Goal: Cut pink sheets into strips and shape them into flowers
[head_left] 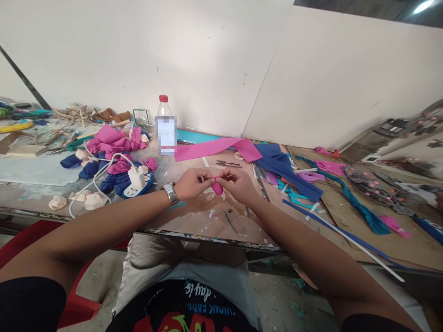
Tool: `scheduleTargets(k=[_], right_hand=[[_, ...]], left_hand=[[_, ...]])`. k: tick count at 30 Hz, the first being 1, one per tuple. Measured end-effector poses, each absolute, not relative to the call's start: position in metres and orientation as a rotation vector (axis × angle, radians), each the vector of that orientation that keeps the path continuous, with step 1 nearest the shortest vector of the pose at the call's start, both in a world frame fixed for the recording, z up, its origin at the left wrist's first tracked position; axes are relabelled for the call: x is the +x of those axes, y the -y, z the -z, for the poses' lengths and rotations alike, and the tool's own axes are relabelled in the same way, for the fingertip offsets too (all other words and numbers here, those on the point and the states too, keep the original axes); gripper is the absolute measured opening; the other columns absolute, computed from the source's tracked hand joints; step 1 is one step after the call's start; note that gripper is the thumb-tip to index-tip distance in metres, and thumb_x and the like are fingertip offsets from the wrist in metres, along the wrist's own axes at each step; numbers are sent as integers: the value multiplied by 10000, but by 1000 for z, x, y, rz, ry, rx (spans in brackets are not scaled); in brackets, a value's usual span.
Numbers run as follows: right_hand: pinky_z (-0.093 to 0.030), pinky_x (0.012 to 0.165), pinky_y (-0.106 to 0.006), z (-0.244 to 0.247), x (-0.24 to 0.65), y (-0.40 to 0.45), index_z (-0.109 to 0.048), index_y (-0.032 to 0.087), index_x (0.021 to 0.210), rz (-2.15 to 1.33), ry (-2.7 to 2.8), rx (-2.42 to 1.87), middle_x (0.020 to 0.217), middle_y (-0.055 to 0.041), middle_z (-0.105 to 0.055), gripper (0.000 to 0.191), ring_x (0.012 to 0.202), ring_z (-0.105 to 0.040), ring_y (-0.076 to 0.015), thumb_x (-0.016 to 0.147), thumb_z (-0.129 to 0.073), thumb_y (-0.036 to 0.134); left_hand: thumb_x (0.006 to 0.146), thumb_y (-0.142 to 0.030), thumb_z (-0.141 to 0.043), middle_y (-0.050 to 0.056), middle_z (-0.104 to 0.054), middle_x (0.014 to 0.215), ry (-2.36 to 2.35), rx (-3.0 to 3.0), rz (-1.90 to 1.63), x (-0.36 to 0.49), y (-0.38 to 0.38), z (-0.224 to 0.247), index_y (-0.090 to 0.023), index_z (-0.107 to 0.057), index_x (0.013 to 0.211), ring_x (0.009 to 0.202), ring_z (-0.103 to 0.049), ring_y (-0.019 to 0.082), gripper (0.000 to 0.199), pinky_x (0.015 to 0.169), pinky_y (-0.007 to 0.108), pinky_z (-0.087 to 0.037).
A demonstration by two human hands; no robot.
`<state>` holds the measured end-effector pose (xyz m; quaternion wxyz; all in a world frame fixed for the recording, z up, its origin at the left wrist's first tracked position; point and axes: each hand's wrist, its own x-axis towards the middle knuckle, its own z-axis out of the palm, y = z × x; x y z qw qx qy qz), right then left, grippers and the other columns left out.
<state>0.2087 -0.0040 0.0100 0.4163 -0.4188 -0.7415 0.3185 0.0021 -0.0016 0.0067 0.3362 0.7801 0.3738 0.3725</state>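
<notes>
Between both hands, over the middle of the table, is a small pink fabric piece (217,187). My left hand (196,183) pinches its top from the left, a metal watch on the wrist. From the right, my right hand (235,182) pinches the same top, its fingertips close to the left ones. The rounded lower part of the piece hangs below the fingertips. Behind the hands lie a long pink strip (211,149), small scissors (229,164) and a tape roll (239,156). Dark blue fabric (277,161) spreads to the right of the strip.
A red-capped bottle (166,129) stands near the wall. At left are pink and blue fabric bundles (110,143), a power strip (136,184) with a white cable, and wooden sticks (74,114). Teal fabric (363,207) and a white strip (360,246) lie at right.
</notes>
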Motion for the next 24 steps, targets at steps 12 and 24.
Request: scheduleTargets(k=[12,24], right_hand=[[-495,751,-352,-18,211,9,-725,232,886,-524,2053,-912,853,-45,-725,167,787,-620,-192,910,-646,376],[-475,689,-319,-15,211,7,-701,211,823,-559,1995,-948,788,-34,-696,190,718,-594,-166,881,-692,392]], left_hand=[[928,-475,-584,29,-667,732,-939,1947,-1005,1,-1,-4,-133,-715,805,624,-504,116,387,617,250,-398],[956,-490,-570,41,-711,805,-892,2018,-1041,1,-2,-2,-150,-741,857,682,-553,127,393,651,259,-420]])
